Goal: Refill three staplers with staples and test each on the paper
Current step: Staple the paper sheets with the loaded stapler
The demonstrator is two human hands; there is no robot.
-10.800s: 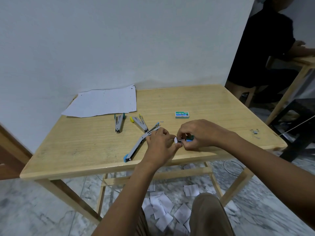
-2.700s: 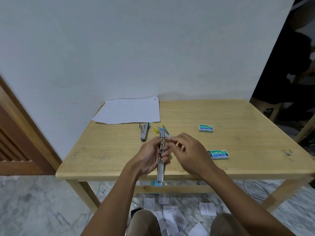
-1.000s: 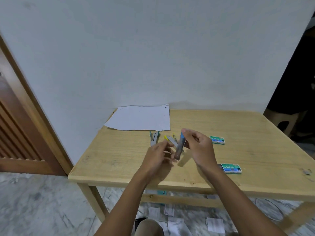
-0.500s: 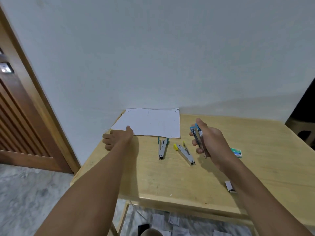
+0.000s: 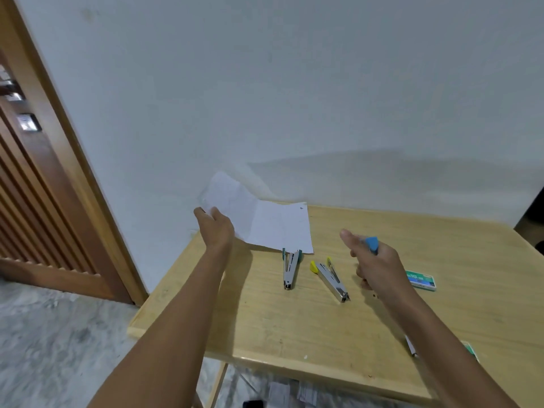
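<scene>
Our left hand [image 5: 216,228] pinches the white paper sheet [image 5: 265,225] at its 9 o'clock edge (raised off the wooden table [image 5: 294,328]). At 3 o'clock, our right hand [image 5: 376,266] clenches round the blue-capped metal stapler [image 5: 371,244].

Matt wooden table [image 5: 294,325], shiny metal staplers [image 5: 331,279], white paper [image 5: 273,225]

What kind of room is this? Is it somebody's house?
Probably a plain room in a house or small office; I can't tell which. A wooden table stands against a bare white wall, next to a slatted wooden door, on a marble-like floor. The paper and staplers make it a work spot.
</scene>
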